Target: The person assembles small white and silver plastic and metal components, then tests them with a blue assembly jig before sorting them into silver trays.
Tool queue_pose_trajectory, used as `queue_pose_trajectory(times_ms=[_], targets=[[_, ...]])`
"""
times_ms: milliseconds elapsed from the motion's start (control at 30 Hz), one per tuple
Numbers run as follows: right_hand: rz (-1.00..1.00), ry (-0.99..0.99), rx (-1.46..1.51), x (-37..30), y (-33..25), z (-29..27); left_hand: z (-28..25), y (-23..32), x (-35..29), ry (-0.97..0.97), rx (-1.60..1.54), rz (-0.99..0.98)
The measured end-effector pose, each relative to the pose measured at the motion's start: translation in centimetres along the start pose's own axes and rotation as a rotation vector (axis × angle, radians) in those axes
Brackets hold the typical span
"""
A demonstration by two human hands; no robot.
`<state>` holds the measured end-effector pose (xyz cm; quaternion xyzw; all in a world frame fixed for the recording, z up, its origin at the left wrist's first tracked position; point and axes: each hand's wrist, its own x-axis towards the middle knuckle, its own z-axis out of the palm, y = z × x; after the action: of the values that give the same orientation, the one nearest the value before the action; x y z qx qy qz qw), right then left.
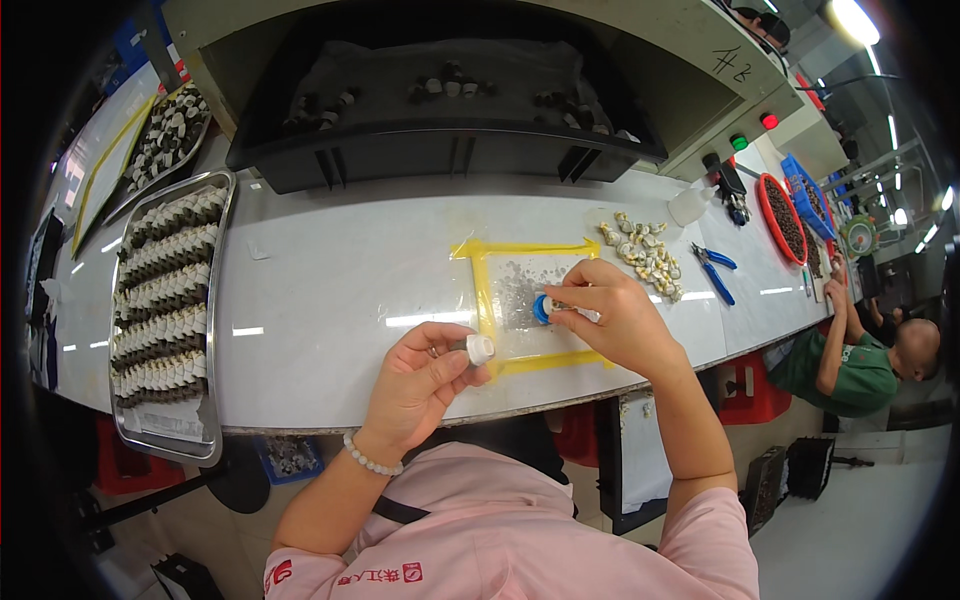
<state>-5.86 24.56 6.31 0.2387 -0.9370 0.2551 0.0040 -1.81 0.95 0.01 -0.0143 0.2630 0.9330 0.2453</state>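
Observation:
My left hand [425, 375] is closed around a small part with a white round end [481, 349] and a darker body, held just left of a yellow-taped work patch [485, 300]. Over that patch, my right hand [622, 312] pinches a small whitish piece whose shape the fingers partly hide. A round blue cap-like thing [541, 309] sits at its fingertips; whether it is gripped too I cannot tell. Dark wet-looking spots cover the patch. Right of it lies a loose heap of small white-and-yellowish pieces [645, 258].
A metal tray [222, 300] with rows of white-and-dark parts lies left. Behind stands a black bin [400, 155]. Blue-handled pliers [715, 272], a white bottle [690, 205] and a red basket [782, 220] are right. A person in green [850, 365] works farther right.

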Motion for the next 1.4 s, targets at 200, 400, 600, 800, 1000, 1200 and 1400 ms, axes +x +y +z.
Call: queue_pose_trajectory(times_ms=[200,400,600,800,1000,1200,1400], targets=[[0.049,0.091,0.087,-0.6,-0.1,0.2,-0.1,-0.2,-0.1,-0.016,0.034,0.015],[0.056,0.145,0.181,-0.8,-0.7,0.2,0.1,-0.4,-0.2,0.017,0.078,0.027],[0.069,0.073,0.617,-1.0,-3.1,0.8,0.4,-0.5,-0.3,0.039,0.121,0.037],[0.042,0.032,0.719,-0.8,-4.0,1.7,0.6,-0.5,-0.4,0.061,0.163,0.058],[0.061,0.023,0.685,-0.9,-4.1,2.9,0.7,-1.2,-0.5,0.115,0.325,0.165],[0.113,0.054,0.766,-0.9,-3.7,3.6,0.5,-1.2,0.0,0.093,0.313,0.149],[0.126,0.067,0.603,-1.0,-3.8,4.1,0.9,-0.4,-0.3,0.134,0.436,0.112]])
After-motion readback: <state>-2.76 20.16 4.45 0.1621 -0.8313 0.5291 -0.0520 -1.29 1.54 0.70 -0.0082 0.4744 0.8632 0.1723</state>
